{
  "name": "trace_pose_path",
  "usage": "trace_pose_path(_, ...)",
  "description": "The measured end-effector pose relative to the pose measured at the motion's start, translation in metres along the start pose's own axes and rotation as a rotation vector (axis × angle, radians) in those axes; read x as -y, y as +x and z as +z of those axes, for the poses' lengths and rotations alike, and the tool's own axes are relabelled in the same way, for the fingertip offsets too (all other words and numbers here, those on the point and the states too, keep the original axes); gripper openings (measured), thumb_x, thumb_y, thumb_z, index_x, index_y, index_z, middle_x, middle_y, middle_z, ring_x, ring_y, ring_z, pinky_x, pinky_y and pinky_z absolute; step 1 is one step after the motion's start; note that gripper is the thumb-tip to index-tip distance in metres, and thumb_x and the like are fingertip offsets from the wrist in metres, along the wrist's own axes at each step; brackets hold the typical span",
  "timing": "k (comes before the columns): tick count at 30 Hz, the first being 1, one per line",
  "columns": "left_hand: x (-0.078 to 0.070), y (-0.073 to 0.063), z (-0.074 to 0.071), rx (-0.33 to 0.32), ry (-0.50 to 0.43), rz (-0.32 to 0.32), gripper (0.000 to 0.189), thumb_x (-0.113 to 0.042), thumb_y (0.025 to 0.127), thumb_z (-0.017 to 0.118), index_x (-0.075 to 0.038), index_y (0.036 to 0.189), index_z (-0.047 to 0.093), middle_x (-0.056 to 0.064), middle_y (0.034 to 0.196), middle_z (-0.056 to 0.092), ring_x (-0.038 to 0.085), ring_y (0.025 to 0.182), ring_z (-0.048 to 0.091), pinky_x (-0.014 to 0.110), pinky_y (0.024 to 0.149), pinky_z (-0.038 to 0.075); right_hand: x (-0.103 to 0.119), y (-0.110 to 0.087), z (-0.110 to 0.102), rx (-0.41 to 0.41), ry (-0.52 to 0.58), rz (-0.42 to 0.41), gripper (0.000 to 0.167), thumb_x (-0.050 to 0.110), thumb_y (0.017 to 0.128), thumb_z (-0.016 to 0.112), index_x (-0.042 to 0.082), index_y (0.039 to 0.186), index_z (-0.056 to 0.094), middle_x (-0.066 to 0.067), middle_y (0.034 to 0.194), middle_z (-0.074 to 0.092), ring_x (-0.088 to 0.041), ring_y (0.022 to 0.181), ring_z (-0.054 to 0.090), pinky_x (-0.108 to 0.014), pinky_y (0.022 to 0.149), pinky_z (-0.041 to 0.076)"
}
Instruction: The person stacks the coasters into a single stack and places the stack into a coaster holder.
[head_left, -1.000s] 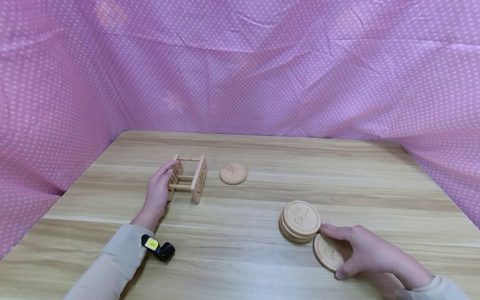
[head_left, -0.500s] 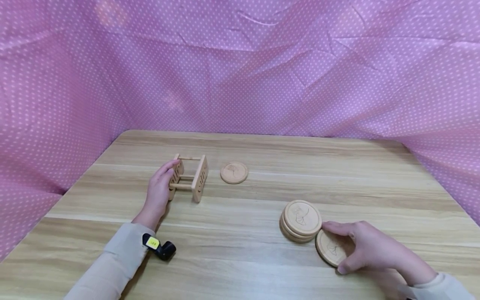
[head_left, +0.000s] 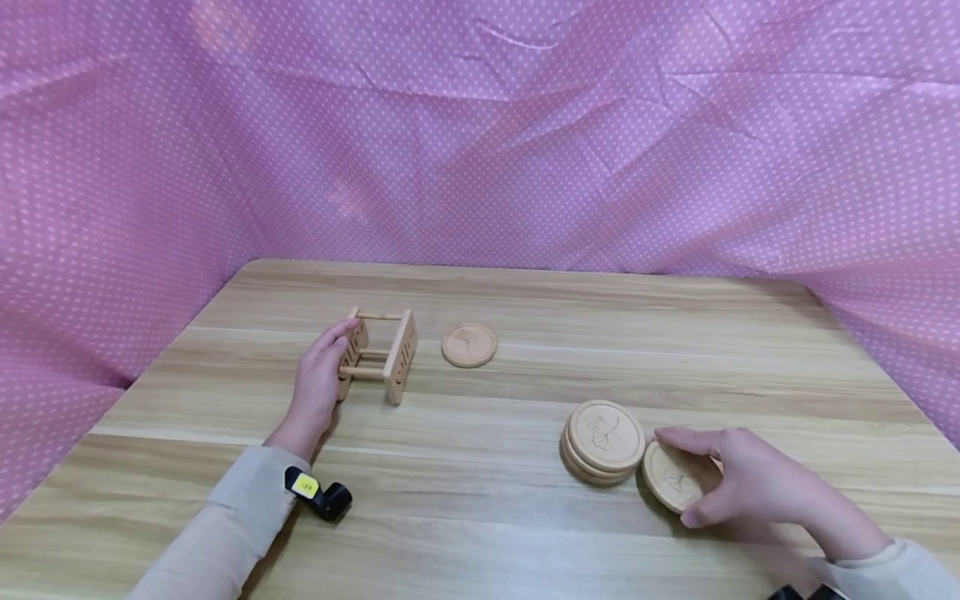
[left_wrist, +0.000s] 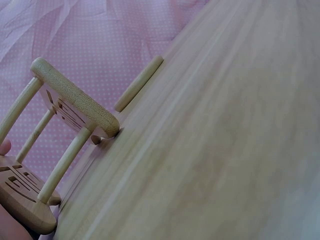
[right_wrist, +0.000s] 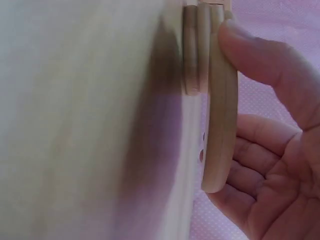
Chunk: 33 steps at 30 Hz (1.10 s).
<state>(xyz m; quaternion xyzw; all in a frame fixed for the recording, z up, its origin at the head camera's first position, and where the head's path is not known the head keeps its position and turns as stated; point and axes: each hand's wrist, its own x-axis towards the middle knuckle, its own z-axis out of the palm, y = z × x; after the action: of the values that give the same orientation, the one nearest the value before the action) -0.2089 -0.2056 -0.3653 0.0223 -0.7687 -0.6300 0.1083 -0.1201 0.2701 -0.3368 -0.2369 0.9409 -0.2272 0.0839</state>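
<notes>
My right hand [head_left: 765,487] pinches a round wooden coaster [head_left: 671,477] between thumb and fingers, its leaf engraving facing up. In the right wrist view that coaster [right_wrist: 221,110] appears edge-on, above its shadow on the table. A short stack of similar coasters [head_left: 603,437] lies just left of it. At the left, my left hand [head_left: 317,379] holds the near-left side panel of a wooden coaster rack [head_left: 401,358], which has cut-out panels joined by dowels. Only a fingertip and part of the palm show in the left wrist view, beside the rack [left_wrist: 75,97].
A single coaster [head_left: 469,345] lies flat to the right of the rack. The wood-grain table [head_left: 480,525] ends at the back against a pink polka-dot cloth [head_left: 480,142]. A black wrist camera [head_left: 326,500] sits at the left cuff.
My right hand has raised the coaster off the table and shifted it slightly right and away from me, apart from the stack. My left hand and the rack have stayed in place.
</notes>
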Motion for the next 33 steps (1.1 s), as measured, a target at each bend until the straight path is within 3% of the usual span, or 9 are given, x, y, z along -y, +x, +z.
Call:
trace_pose_path(6,0.001,0.002,-0.001,0.002,-0.001,0.008,0.039,-0.018,0.101,0.031,-0.007,0.135,0.045,0.002,0.149,0.032,0.018,0.139,0.023,0.038,0.115,0.014,0.005,0.005,-0.013,-0.037,-0.027,0.004,0.088,0.044,0.054,0.084,0.007,0.129,0.055,-0.011,0.124,0.060,-0.012,0.107,0.054,-0.017,0.089,0.043)
trace_pose_path(12,0.002,0.005,-0.002,0.006,-0.007,0.008,0.039,-0.019,0.101,0.031,-0.007,0.136,0.044,0.002,0.149,0.033,0.017,0.139,0.023,0.038,0.115,0.014,0.015,0.014,-0.021,-0.073,-0.031,-0.030,0.087,0.041,0.054,0.085,0.004,0.127,0.055,-0.014,0.125,0.059,-0.029,0.112,0.054,-0.021,0.091,0.043)
trace_pose_path(15,0.002,0.006,-0.003,0.013,-0.003,0.005,0.040,-0.020,0.101,0.031,-0.008,0.136,0.044,0.002,0.149,0.033,0.018,0.139,0.022,0.039,0.115,0.014,0.023,0.020,-0.024,-0.077,-0.034,-0.027,0.086,0.040,0.054,0.085,0.005,0.128,0.055,-0.012,0.126,0.059,-0.029,0.114,0.053,-0.026,0.092,0.044)
trace_pose_path(19,0.002,0.007,-0.004,0.017,-0.001,0.007,0.040,-0.020,0.101,0.031,-0.008,0.136,0.044,0.003,0.149,0.033,0.018,0.139,0.022,0.039,0.115,0.014,0.036,0.028,-0.026,-0.052,-0.031,-0.029,0.087,0.041,0.056,0.084,0.006,0.129,0.054,-0.011,0.128,0.057,-0.029,0.117,0.052,-0.044,0.094,0.044)
trace_pose_path(22,0.002,0.007,-0.004,0.015,-0.002,0.007,0.040,-0.020,0.101,0.031,-0.007,0.136,0.044,0.003,0.148,0.034,0.018,0.139,0.023,0.039,0.115,0.014,0.043,0.036,-0.027,-0.022,-0.004,-0.052,0.088,0.042,0.058,0.083,0.004,0.131,0.052,-0.013,0.131,0.055,-0.031,0.119,0.051,-0.050,0.096,0.041)
trace_pose_path(33,0.002,0.007,-0.004,0.020,-0.010,-0.006,0.040,-0.020,0.101,0.031,-0.008,0.136,0.044,0.002,0.149,0.034,0.018,0.138,0.024,0.039,0.115,0.017,0.057,0.058,-0.020,0.043,0.082,-0.069,0.088,0.039,0.060,0.083,0.002,0.132,0.049,-0.016,0.134,0.051,-0.034,0.122,0.047,-0.051,0.100,0.038)
